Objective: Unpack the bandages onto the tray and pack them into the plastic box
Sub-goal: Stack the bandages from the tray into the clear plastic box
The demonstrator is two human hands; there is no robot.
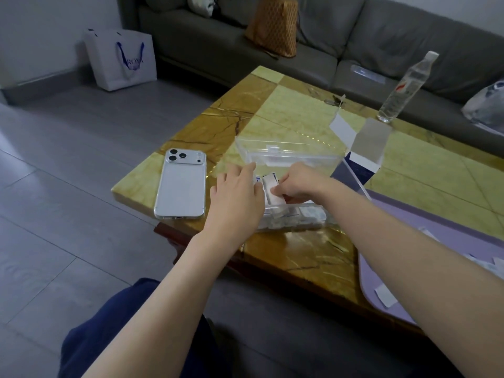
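Note:
A clear plastic box (308, 218) lies on the table with its lid (286, 152) standing open behind it. Several white wrapped bandages (309, 214) lie inside. My left hand (237, 195) rests over the box's left end, fingers spread and fairly straight. My right hand (296, 184) reaches into the box and pinches a white bandage (275, 196) between thumb and fingers. A lilac tray (425, 241) sits at the right with a few loose bandages (386, 296) on it. The opened bandage carton (365, 156) stands behind the box.
A white phone (181, 184) lies face down left of the box, near the table edge (136, 195). A clear water bottle (403, 88) stands at the far right. Beyond the table are a grey sofa (368, 42), a brown bag (275, 25) and a white paper bag (122, 60).

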